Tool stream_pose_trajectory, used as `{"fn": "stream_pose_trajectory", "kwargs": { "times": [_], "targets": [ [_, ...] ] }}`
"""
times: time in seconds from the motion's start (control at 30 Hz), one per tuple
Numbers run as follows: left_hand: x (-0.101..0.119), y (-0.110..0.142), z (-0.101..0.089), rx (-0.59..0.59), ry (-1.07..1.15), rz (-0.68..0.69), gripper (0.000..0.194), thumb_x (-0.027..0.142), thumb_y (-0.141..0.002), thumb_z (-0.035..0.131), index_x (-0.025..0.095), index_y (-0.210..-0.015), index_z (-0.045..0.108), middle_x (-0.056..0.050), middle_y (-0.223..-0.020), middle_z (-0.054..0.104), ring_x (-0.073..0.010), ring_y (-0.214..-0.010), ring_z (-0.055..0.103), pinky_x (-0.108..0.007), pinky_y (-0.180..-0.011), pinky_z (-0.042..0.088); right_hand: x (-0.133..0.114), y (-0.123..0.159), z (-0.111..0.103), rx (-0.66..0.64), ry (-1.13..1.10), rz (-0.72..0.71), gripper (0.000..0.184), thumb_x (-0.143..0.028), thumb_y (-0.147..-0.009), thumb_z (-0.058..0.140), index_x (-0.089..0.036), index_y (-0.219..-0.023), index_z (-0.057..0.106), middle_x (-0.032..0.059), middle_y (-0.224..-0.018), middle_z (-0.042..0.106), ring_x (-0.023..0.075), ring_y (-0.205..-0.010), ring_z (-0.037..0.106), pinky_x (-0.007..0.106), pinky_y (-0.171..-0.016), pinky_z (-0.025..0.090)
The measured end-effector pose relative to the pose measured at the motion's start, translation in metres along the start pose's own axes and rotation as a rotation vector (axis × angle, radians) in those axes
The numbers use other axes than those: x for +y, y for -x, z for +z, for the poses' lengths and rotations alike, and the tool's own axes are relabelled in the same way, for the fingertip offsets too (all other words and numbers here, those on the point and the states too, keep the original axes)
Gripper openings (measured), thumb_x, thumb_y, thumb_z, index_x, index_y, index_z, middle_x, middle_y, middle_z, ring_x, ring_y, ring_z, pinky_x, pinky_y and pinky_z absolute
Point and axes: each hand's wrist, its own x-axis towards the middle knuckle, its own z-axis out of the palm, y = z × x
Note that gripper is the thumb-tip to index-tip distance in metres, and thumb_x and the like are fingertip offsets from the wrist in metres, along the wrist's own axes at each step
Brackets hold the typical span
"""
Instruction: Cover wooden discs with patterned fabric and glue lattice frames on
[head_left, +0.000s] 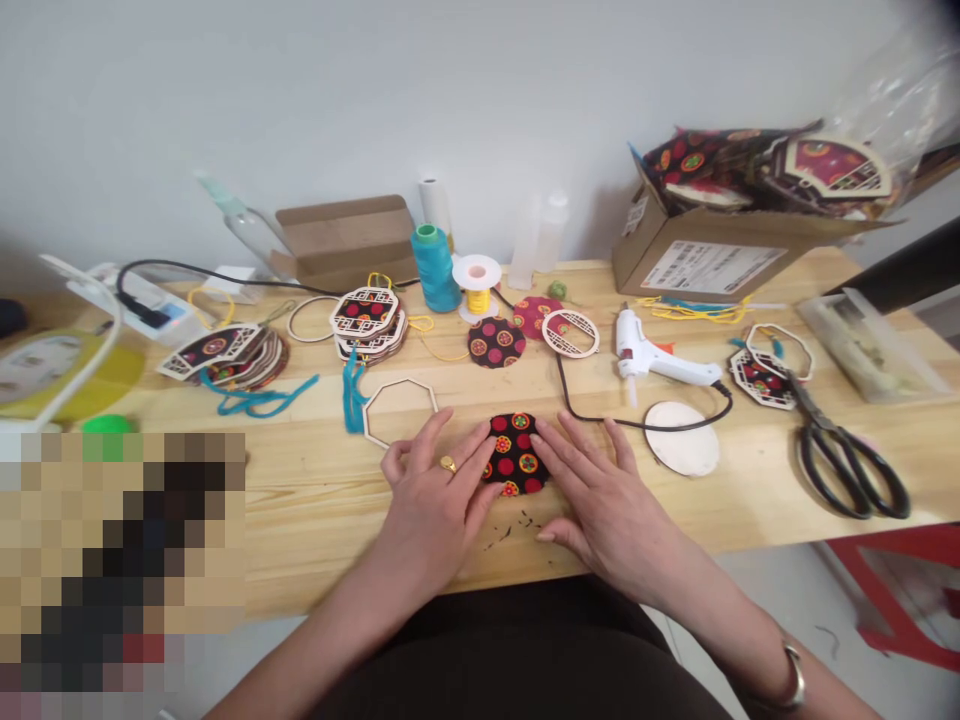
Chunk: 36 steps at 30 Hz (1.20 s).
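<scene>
A black fabric piece with red and orange flower patterns [516,452] lies flat on the wooden table in front of me. My left hand [442,490] rests on its left edge with the fingers stretched out and a ring on one of them. On the opposite edge my right hand [604,495] presses with spread, flat fingers. Dark fabric scraps [514,528] lie between my hands, close to the table's front. Just beyond my left hand is an octagonal wooden frame [397,388], partly covered by the fingers. A white glue gun [660,360] lies beyond my right hand.
Black-handled scissors [851,465] and a white disc [681,438] lie to the right. Finished ornaments [367,315] are stacked left of centre. Behind stand a blue thread cone [435,270], a yellow thread spool [478,300] and a full cardboard box [697,255]. A blurred patch hides the lower left.
</scene>
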Motion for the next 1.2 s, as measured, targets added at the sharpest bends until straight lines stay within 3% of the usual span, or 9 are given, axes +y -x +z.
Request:
{"fn": "stream_pose_trajectory", "kwargs": {
  "times": [0.23,0.43,0.73,0.97,1.2],
  "targets": [
    [-0.001,0.002,-0.01,0.038,0.029,0.032,0.031,0.024,-0.089,0.055,0.019,-0.12,0.059,-0.008,-0.129,0.06,-0.0347,-0.128,0.039,-0.051,-0.092,0.028,0.004,0.012,-0.005,0.081,-0.024,0.039,0.079,-0.057,-0.091,0.039,-0.014,-0.15,0.009,0.0135,-0.154,0.023,0.0285,-0.143,0.014,0.06,-0.112,0.008],
    [0.003,0.005,-0.015,0.006,0.034,0.128,0.027,0.023,-0.089,0.055,0.021,-0.114,0.062,-0.006,-0.126,0.063,-0.0343,-0.124,0.044,-0.05,-0.092,0.027,0.0,0.022,-0.002,0.038,0.003,-0.099,0.083,-0.066,-0.087,0.035,-0.011,-0.147,0.021,0.0124,-0.15,0.032,0.0282,-0.143,0.015,0.057,-0.113,-0.001],
    [0.002,0.008,-0.007,0.004,0.027,0.096,0.022,0.022,-0.089,0.055,0.019,-0.109,0.064,-0.005,-0.119,0.067,-0.0343,-0.119,0.049,-0.052,-0.092,0.027,-0.002,0.022,0.005,0.039,0.055,-0.1,0.078,-0.065,-0.088,0.035,-0.01,-0.143,0.031,0.0086,-0.15,0.033,0.0296,-0.142,0.015,0.055,-0.111,-0.013],
    [0.003,-0.005,-0.015,0.019,0.065,0.051,0.029,0.023,-0.092,0.05,0.018,-0.119,0.059,-0.006,-0.127,0.062,-0.0322,-0.124,0.044,-0.049,-0.091,0.03,-0.002,0.008,-0.011,0.053,0.034,-0.045,0.08,-0.064,-0.089,0.033,-0.009,-0.146,0.023,0.0102,-0.154,0.023,0.029,-0.143,0.011,0.055,-0.112,-0.005],
    [0.007,-0.013,-0.002,-0.068,-0.047,0.055,0.034,0.022,-0.091,0.049,0.016,-0.124,0.056,-0.004,-0.132,0.058,-0.0362,-0.125,0.042,-0.052,-0.089,0.027,-0.006,-0.016,0.002,0.028,0.004,-0.071,0.078,-0.062,-0.092,0.027,-0.005,-0.146,0.022,0.0135,-0.153,0.026,0.0263,-0.143,0.013,0.059,-0.112,0.005]
  ]
}}
